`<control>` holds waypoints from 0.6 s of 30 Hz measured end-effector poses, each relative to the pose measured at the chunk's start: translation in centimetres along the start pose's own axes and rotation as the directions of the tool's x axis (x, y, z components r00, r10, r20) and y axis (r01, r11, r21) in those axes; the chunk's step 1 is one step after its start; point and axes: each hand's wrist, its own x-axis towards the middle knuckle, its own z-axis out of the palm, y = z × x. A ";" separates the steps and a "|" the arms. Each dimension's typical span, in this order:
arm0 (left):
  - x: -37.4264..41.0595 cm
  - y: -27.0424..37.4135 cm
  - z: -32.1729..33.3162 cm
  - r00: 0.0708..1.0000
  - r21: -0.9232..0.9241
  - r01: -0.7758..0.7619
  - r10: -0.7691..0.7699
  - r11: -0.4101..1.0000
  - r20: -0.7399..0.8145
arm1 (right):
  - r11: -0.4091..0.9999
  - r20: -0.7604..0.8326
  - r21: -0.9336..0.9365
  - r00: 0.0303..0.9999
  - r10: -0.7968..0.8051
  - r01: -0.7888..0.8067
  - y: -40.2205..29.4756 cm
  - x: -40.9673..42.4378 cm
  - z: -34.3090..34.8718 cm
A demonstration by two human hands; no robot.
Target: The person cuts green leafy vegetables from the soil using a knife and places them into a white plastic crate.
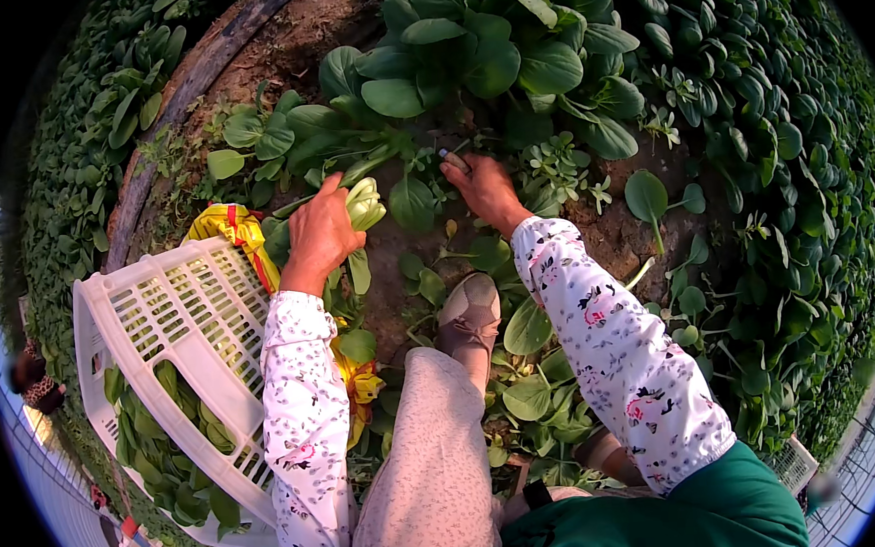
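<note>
My left hand (321, 232) grips a cut head of bok choy, its pale stem base (365, 204) facing right past the fingers. Some of its leaves are hidden behind the hand. In my right hand (488, 188) is the short handle of a small tool (455, 161); any blade is hard to make out among the leaves. A large clump of bok choy (469, 46) grows just beyond both hands. Left of that clump, a leafy plant (324, 134) leans over the soil.
A white slotted plastic crate (239, 406) containing leafy greens (170, 448) stands at my left. Yellow plastic packaging (236, 229) lies by it. My shoe (470, 313) rests among loose leaves. Dense greens (792, 176) fill the right; a wooden rail (193, 82) edges the left. A person (38, 381) is far left.
</note>
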 end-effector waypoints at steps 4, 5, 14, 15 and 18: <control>0.1 0.3 -0.4 0.999 -0.018 -0.029 0.029 0.999 -0.040 | 0.999 0.090 0.019 0.995 0.043 -0.044 0.5 0.8 0.1; 0.0 0.4 -0.6 0.998 -0.022 -0.031 0.030 0.999 -0.058 | 0.999 0.114 0.035 0.993 0.033 -0.038 0.7 0.8 0.1; -4.0 3.0 -6.5 0.982 -0.416 -0.173 0.186 0.893 -0.010 | 0.828 0.175 0.511 0.971 0.162 -0.230 2.2 -8.8 -5.4; -4.6 3.7 -7.2 0.949 -0.525 -0.302 0.301 0.796 -0.091 | 0.796 0.100 0.576 0.983 0.156 -0.185 1.4 -9.8 -6.4; -6.3 6.4 -8.3 0.919 -0.711 -0.273 0.393 0.648 0.005 | 0.666 -0.105 0.742 0.994 0.004 0.076 -1.2 -12.9 -9.9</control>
